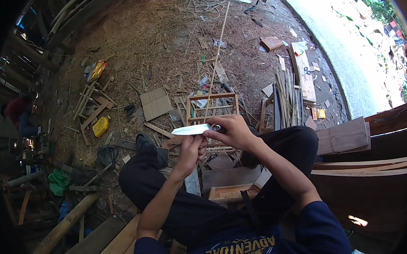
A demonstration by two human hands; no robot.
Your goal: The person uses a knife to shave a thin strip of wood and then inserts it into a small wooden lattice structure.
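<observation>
The knife [189, 130] is held crosswise, its bright blade pointing left. At the knife's right end, the right hand [232, 132] is curled and pinches it between thumb and fingers. Just on the near side of the knife, the left hand [191, 153] is closed, its fingers folded together; it seems to hold a long thin strip [218, 61], which leads away beyond the knife. Past the knife stands a wooden frame [225, 95]; farther off and left of the knife lies flat cardboard [155, 103]; far beyond the knife is a coil of cord [204, 6].

The blade is so near the left fingers that a slip could cut them, perhaps if the strip twisted or snagged on the frame. The right hand covers the knife's handle. The strip's near end is hidden, and glare obscures which edge is sharp.
</observation>
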